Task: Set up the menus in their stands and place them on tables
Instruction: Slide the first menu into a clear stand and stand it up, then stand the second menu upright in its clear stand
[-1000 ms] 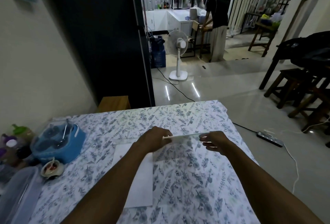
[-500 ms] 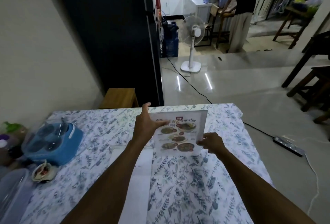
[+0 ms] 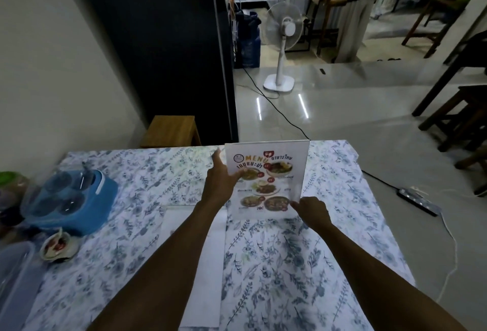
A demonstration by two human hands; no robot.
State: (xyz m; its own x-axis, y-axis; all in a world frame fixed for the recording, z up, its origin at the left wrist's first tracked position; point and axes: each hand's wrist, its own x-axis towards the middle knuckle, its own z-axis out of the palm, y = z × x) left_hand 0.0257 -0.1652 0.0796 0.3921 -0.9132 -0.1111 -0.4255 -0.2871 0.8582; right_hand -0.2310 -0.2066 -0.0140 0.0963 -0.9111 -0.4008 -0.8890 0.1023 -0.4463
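Note:
A clear acrylic menu stand (image 3: 266, 180) with a printed food menu inside stands upright on the floral tablecloth (image 3: 290, 264), facing me. My left hand (image 3: 220, 183) grips its left edge, thumb on the front. My right hand (image 3: 311, 210) pinches the lower right corner near the base. A white sheet of paper (image 3: 200, 259) lies flat on the cloth under my left forearm.
A blue condiment caddy (image 3: 69, 199), a small sauce dish (image 3: 59, 247) and a clear plastic box (image 3: 15, 278) sit at the table's left. Beyond the table are a wooden stool (image 3: 171, 130), a white fan (image 3: 283, 40), a power strip (image 3: 419, 201), dark stools at right, and a person by the counter.
The stand went from lying flat and edge-on between my hands to standing upright with the menu facing me. My view has tilted down and closer.

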